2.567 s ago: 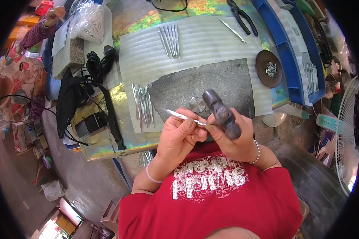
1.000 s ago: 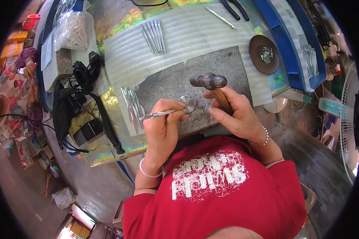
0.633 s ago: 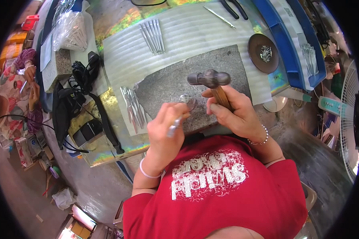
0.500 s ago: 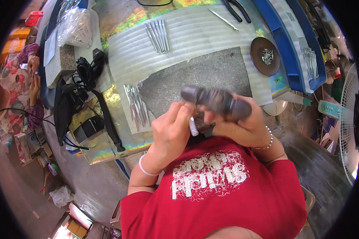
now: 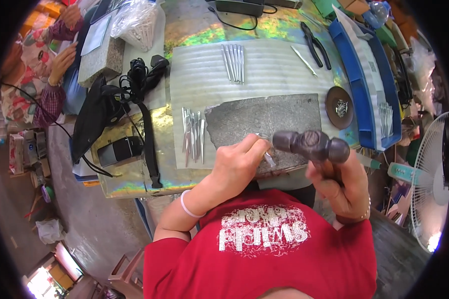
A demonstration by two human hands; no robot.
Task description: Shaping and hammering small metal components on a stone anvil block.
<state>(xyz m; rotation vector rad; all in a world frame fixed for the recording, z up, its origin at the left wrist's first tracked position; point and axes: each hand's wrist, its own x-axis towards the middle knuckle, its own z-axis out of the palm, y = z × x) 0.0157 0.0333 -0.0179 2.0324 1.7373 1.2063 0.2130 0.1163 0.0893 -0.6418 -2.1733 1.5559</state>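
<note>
My right hand point(image 5: 340, 189) grips a hammer point(image 5: 312, 145) by its handle, its dark double-faced head raised over the near right side of a grey stone slab point(image 5: 269, 112). My left hand point(image 5: 242, 162), fingers pinched, holds a slim silvery-white piece point(image 5: 269, 159) against the slab's near edge; most of it is hidden by the fingers, so its kind is unclear. Left of the slab lies a loose bunch of slender metal tools point(image 5: 193, 132). Beyond it, several similar tools point(image 5: 233, 64) lie side by side on a white foam sheet point(image 5: 272, 55).
A brown dish point(image 5: 330, 107) of small metal pins sits right of the slab, near pliers point(image 5: 316, 45) and a blue tray point(image 5: 356, 82). Black straps and cables point(image 5: 110, 109) lie at left. A fan point(image 5: 434, 179) stands at right; another person point(image 5: 45, 65) sits at far left.
The hammer and my right hand have moved right, away from my left hand. My left hand keeps its pinch. The whole view has shifted, showing more of the table's far side.
</note>
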